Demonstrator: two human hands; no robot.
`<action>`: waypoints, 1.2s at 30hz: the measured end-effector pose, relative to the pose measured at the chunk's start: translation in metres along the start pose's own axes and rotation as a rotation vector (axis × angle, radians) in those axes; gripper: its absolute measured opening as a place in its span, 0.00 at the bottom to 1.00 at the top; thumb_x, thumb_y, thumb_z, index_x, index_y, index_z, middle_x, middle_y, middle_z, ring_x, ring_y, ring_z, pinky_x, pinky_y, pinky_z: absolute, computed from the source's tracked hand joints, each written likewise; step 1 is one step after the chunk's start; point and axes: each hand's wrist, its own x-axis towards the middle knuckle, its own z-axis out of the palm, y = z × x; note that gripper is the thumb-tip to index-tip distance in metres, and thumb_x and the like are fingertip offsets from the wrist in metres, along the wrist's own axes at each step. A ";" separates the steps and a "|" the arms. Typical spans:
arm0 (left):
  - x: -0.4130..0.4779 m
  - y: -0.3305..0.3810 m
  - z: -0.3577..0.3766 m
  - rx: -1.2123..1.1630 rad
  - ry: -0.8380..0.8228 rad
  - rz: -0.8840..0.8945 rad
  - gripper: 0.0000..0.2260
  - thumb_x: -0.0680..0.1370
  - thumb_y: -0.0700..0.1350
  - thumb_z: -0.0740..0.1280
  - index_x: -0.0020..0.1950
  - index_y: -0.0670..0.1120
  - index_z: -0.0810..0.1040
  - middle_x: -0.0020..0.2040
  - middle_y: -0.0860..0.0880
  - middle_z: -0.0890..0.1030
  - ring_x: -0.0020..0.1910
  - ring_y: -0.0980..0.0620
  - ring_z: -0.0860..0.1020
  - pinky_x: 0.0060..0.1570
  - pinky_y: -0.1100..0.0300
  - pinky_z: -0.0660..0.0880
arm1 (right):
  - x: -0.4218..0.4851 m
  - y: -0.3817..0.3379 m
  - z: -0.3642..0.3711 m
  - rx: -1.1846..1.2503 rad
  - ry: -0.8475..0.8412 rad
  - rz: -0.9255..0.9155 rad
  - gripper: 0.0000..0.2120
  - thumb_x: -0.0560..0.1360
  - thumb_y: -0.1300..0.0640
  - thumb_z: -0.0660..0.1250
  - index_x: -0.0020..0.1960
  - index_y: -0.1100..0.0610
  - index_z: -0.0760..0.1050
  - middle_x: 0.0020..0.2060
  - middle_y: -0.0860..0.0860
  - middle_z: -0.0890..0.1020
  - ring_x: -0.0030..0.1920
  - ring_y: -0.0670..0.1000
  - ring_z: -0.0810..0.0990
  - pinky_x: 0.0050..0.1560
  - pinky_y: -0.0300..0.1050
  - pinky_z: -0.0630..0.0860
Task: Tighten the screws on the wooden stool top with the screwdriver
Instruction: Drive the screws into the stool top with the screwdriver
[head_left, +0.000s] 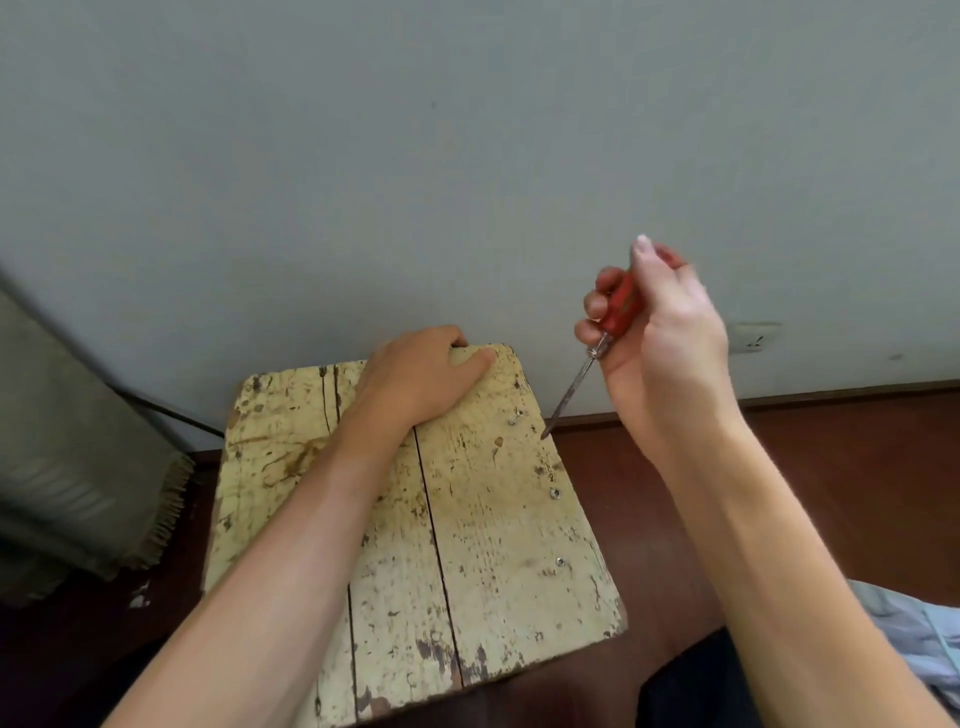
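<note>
The worn, pale-yellow wooden stool top (483, 519) fills the lower middle of the head view. My left hand (421, 374) grips its far edge, fingers curled over it and thumb on top. My right hand (660, 322) holds the red-handled screwdriver (615, 312) at the stool's far right; the shaft slants down-left and its tip (545, 434) meets the right edge of the top. Three screws show along that right side: a raised one (515, 417) just left of the tip, one (554, 492) nearer me, and one (560, 561) nearer still.
A grey wall (467, 156) stands directly behind the stool, with a socket (753, 338) low on the right. Dark red-brown floor (831, 467) surrounds the stool. A grey fringed fabric (78, 467) lies at the left. Pale cloth (909, 634) and a dark shape sit at the lower right.
</note>
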 end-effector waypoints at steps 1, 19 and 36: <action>0.000 0.000 0.001 0.003 0.001 0.001 0.23 0.78 0.72 0.56 0.59 0.57 0.78 0.56 0.54 0.82 0.54 0.47 0.79 0.52 0.50 0.74 | 0.006 0.003 -0.001 0.017 0.007 0.022 0.05 0.89 0.54 0.60 0.56 0.54 0.72 0.36 0.50 0.77 0.34 0.48 0.74 0.32 0.41 0.71; 0.002 0.000 0.002 0.054 0.004 0.013 0.25 0.78 0.72 0.54 0.60 0.57 0.78 0.54 0.57 0.81 0.53 0.49 0.78 0.48 0.52 0.68 | 0.009 0.031 -0.018 0.396 0.042 0.030 0.26 0.86 0.38 0.50 0.37 0.52 0.69 0.27 0.47 0.60 0.25 0.49 0.53 0.25 0.40 0.54; 0.003 -0.001 0.001 0.048 -0.008 0.025 0.23 0.78 0.72 0.54 0.57 0.57 0.78 0.51 0.56 0.81 0.50 0.50 0.77 0.51 0.50 0.73 | 0.012 0.038 0.002 0.271 0.012 -0.075 0.25 0.87 0.42 0.48 0.37 0.54 0.67 0.27 0.49 0.59 0.27 0.51 0.51 0.27 0.41 0.52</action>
